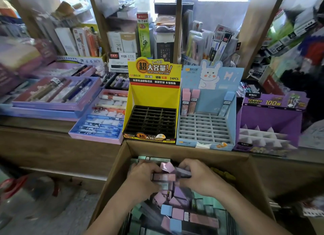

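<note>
pink cases [164,177] grasped by left hand [142,178] and right hand [198,177] fingers [183,165]; display [154,96] reads "24pcs".

Carton [175,149] sits before and below the surface [35,127], left hand [142,180] and right hand [196,176] meeting inside it on a bundle of lead cases [164,177]; on the surface left to right: pen trays [100,122], slotted display [152,97], rabbit display [212,101] with racked cases [190,101] in its back row, third display [270,117]; shelves [177,33] behind.
</note>
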Tool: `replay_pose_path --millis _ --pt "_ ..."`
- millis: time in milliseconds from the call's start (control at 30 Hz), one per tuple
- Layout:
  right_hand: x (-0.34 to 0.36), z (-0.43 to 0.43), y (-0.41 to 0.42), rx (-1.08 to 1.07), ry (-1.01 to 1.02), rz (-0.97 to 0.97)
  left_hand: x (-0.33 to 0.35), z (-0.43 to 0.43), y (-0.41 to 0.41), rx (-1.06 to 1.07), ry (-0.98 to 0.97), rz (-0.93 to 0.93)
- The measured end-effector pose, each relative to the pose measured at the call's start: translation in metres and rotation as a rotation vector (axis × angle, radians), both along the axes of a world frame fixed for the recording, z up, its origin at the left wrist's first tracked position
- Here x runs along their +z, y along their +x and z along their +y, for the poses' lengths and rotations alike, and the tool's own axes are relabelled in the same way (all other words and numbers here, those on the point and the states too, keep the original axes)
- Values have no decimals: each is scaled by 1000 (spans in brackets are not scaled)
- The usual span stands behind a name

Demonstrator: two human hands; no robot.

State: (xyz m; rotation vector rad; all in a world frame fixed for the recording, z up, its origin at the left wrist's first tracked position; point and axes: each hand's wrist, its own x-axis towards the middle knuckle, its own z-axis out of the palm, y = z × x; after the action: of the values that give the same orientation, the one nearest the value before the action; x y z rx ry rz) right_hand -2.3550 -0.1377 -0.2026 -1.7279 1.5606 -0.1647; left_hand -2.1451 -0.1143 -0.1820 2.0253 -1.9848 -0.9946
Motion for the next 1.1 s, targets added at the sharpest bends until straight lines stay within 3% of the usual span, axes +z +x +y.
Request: replay_pose_path --millis 133,367,533,733,867,1100 --pt "-4 -2 -1 -10 14 -40 1 3 -6 -1 -5 83" --pt "-7 -1 -4 23 18 25 -5 5 -16 36 -186 -29" --pt "-5 -1 -5 57 44 60 -5 5 -18 23 -169 29" --pt "2 -5 -6 25 59 -36 -2 8 -24 36 -116 108" --pt "4 -4 -6 56 91 -21 4 10 -26 114 -54 246" --pt "13 -1 0 -8 79 -141 -1 6 -29 260 -68 236"
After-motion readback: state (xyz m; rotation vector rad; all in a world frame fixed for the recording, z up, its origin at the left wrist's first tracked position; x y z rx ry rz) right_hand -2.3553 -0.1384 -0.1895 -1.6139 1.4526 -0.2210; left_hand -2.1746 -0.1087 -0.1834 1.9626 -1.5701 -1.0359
